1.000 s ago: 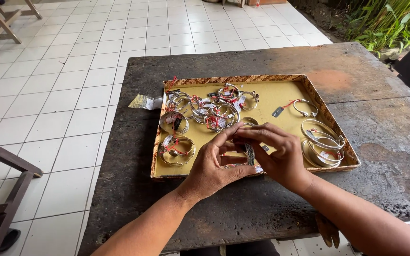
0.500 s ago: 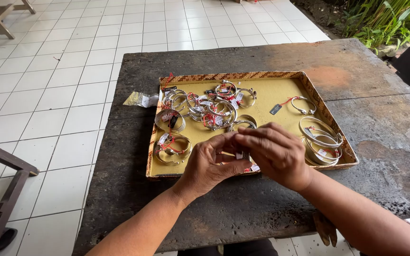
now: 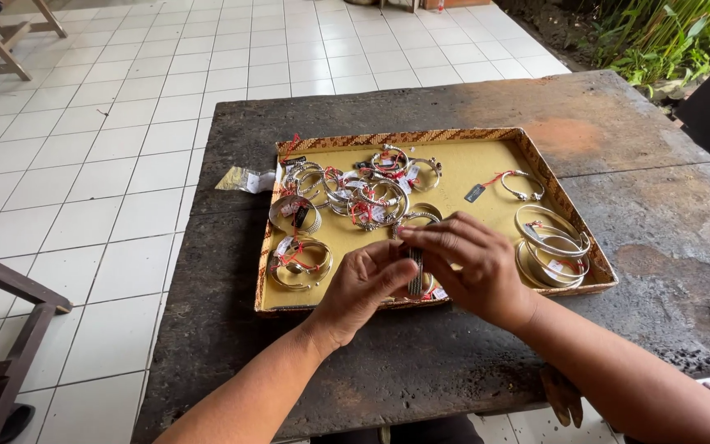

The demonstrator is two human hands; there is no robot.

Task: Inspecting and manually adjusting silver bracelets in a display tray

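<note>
Both of my hands meet over the near edge of a shallow yellow tray (image 3: 474, 168) with a woven brown rim. My left hand (image 3: 363, 288) and my right hand (image 3: 470, 263) pinch one silver bracelet (image 3: 415, 275) between the fingertips; most of it is hidden by my fingers. A heap of silver bangles with red strings and tags (image 3: 355, 193) lies in the tray's far left part. A pair of bangles (image 3: 297, 261) sits at the near left, and a stack of plain ones (image 3: 550, 242) at the right.
The tray rests on a dark weathered table (image 3: 618, 123). A small clear packet (image 3: 244, 179) lies on the table's left edge. One thin bangle with a dark tag (image 3: 519, 187) lies alone. White tiled floor, wooden furniture legs (image 3: 10, 329) at left, plants at far right.
My hands stay together on the bracelet over the tray's near edge; my fingers have shifted slightly around it. The view has drifted a little.
</note>
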